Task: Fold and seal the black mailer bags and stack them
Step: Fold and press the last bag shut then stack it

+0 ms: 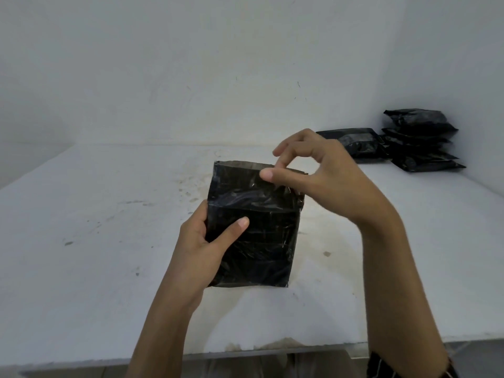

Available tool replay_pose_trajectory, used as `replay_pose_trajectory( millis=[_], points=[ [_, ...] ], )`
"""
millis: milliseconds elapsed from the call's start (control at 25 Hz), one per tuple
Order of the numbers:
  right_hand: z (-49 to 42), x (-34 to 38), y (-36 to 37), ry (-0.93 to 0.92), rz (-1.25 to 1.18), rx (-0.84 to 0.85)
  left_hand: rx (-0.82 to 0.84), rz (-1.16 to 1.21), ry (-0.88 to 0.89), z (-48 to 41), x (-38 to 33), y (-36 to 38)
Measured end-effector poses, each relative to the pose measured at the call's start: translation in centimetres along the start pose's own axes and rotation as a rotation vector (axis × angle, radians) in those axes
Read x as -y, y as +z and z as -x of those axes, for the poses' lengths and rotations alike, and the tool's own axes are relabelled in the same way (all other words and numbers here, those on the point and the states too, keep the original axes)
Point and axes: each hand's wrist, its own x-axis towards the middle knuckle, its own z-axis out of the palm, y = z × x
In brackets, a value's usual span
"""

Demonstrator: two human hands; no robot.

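The black mailer bag [261, 236] is held upright over the middle of the desk [109, 241]. The left hand [201, 249] clamps its lower left edge, thumb on the front. The right hand [321, 170] pinches its top edge between 2 fingers [272, 175]. A stack of sealed bags [422, 143] sits at the far right corner.

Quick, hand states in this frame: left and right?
Left hand: grips the black mailer bag at its left edge, thumb on the front.
Right hand: pinches the bag's top edge between thumb and forefinger.

Left hand [203, 242] grips the black mailer bag [255, 227] — right hand [313, 165] pinches its top edge.
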Motion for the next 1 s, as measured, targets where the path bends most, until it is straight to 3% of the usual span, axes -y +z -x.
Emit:
replay_pose_trajectory(
  millis=[160, 320, 640, 720, 840, 1000],
  points=[
    [0.3, -2.2, -1.1, -0.002, -0.162, 0.083, 0.016, 0.03, -0.004, 0.1, 0.0, 0.5],
    [0.6, -2.8, -0.1, -0.02, -0.227, 0.018, -0.073, 0.077, 0.061, -0.8, -0.3, 2.5],
    [1.1, -3.0, 0.4, 0.07, -0.35, -0.164, -0.241, -0.092, 0.24, -2.0, -0.3, 4.7],
    [1.9, -3.8, 0.2, 0.201, -0.556, -0.172, -0.255, -0.098, 0.222, -2.4, -0.1, 4.9],
    [3.8, -5.2, 0.0, 0.414, -0.863, -0.02, -0.242, -0.08, 0.165, -3.0, 0.1, 4.9],
    [4.5, -7.3, 0.2, 0.554, -0.85, 0.001, -0.096, 0.03, -0.117, -3.9, 0.5, 5.1]
  ],
)
